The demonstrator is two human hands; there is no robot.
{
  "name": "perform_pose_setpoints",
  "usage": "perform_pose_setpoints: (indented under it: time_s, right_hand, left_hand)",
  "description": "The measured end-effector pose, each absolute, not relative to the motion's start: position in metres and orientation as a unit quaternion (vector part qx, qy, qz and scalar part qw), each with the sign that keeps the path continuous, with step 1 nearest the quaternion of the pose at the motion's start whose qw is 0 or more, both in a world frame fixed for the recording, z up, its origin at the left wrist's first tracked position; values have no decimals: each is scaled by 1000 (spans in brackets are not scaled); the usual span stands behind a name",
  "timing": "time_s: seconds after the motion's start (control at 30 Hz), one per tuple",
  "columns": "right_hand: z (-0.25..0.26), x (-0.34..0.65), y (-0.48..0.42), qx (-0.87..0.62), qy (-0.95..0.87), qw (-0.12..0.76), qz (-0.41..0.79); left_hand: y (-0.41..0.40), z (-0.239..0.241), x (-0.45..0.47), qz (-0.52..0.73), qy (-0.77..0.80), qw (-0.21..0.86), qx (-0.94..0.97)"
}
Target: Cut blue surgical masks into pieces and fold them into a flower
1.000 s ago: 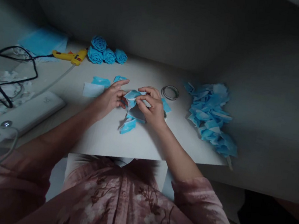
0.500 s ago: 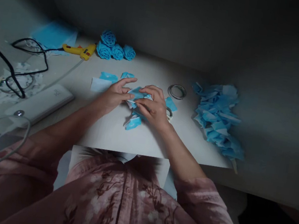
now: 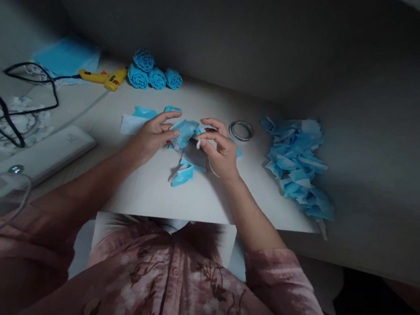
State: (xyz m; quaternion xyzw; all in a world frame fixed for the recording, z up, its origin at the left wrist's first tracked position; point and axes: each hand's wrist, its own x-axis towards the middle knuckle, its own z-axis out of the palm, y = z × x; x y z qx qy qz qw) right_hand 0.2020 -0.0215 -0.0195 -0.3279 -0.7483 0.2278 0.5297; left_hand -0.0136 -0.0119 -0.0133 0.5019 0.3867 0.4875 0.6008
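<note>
A thin blue piece of mask-like fabric (image 3: 184,133) is pinched between the thumb and fingers of my left hand (image 3: 153,133). Facing it, my right hand (image 3: 221,151) has its thumb and a finger closed on a small white stick-like tip (image 3: 198,144), with the index finger raised. Its exact kind is too small to tell. Under the hands are a grey flat block (image 3: 194,158) and a crumpled blue scrap (image 3: 183,176). Beyond my left hand lies a pale flat piece (image 3: 130,125) next to a blue scrap (image 3: 146,112).
Several blue fabric roses (image 3: 157,78) stand at the back beside a yellow glue gun (image 3: 113,79) with a black cable. A white power strip (image 3: 54,154) lies at the left. At the right are a wire coil (image 3: 241,130) and a heap of blue pieces (image 3: 297,162).
My hands have drawn slightly apart, and the blue piece now spreads more openly from my left hand. The grey block beneath has come into view. The whole view has shifted a little.
</note>
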Motion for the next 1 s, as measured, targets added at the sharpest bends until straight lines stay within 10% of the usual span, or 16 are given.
perform_pose_setpoints:
  time_s: [0.3,0.57,1.0]
  right_hand:
    - [-23,205,-11,-386,-575,612,383]
    - [4,202,-14,-408,-596,499,479]
    - [10,200,-11,-429,-600,541,404]
  left_hand:
    - [-6,-18,-15,486,373,599,515]
    - [-16,-4,-11,438,357,550,615]
    - [-23,11,-25,425,356,523,647]
